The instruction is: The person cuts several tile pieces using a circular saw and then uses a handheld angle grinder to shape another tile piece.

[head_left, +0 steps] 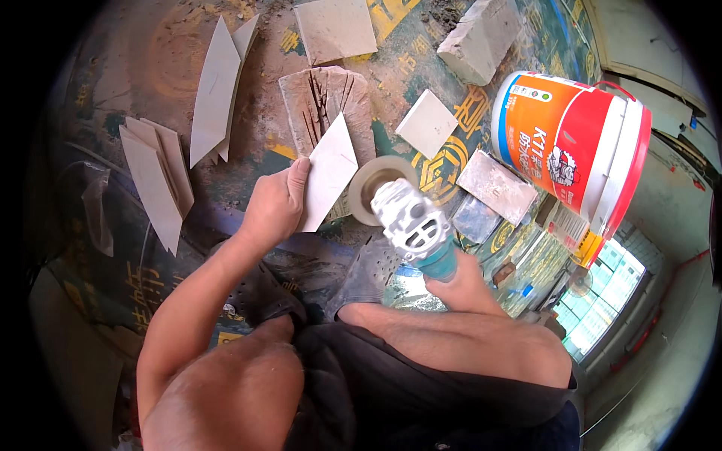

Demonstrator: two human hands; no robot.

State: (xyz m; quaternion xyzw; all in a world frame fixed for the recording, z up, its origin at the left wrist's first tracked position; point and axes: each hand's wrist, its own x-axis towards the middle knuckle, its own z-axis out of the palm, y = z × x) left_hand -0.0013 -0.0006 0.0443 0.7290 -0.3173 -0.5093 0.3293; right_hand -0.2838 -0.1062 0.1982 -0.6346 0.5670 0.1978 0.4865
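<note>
My left hand (277, 199) grips a pale, pointed piece of tile (329, 173) by its left edge, thumb on its face. Behind the tile's upper end lies a scored block (329, 101) with dark grooves cut into it. My right hand (460, 286) is wrapped round the teal body of an angle grinder (412, 218), whose head is coated in white dust. The grinder's round disc (366, 184) looks blurred and sits at the tile's right edge; whether they touch I cannot tell.
Cut tile pieces (158, 177) and more slivers (214, 90) lie at left. A square tile (335, 28), a smaller one (426, 124) and a thick block (481, 41) lie farther off. A red and orange bucket (564, 143) lies tipped at right, near a dusty slab (496, 184).
</note>
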